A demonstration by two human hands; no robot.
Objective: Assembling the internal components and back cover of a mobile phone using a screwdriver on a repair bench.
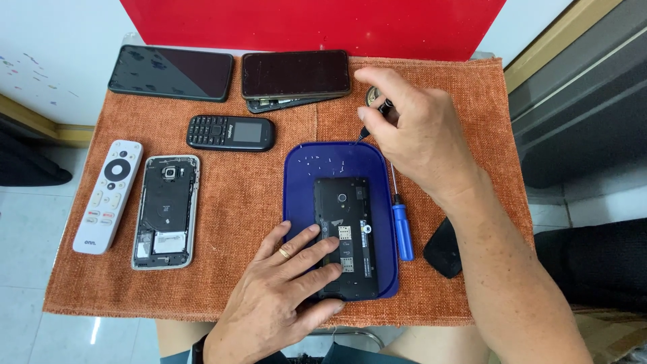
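A black phone with its back cover off (pixel 350 232) lies in a blue plastic tray (pixel 300 168) on an orange cloth. My left hand (pixel 283 290), a ring on one finger, presses its fingers flat on the phone's lower left part. My right hand (pixel 418 131) hovers over the tray's far right corner and pinches a small dark screwdriver (pixel 373 119), tip pointing down-left toward the tray rim. Several tiny screws (pixel 313 160) lie in the tray's far end.
A blue-handled screwdriver (pixel 402 226) lies right of the tray, with a black cover (pixel 443 249) beyond it. On the cloth sit an opened white phone (pixel 166 210), a white remote (pixel 108 195), a black keypad phone (pixel 230 132), two smartphones (pixel 172 72) (pixel 295 74) and a red board (pixel 310 23).
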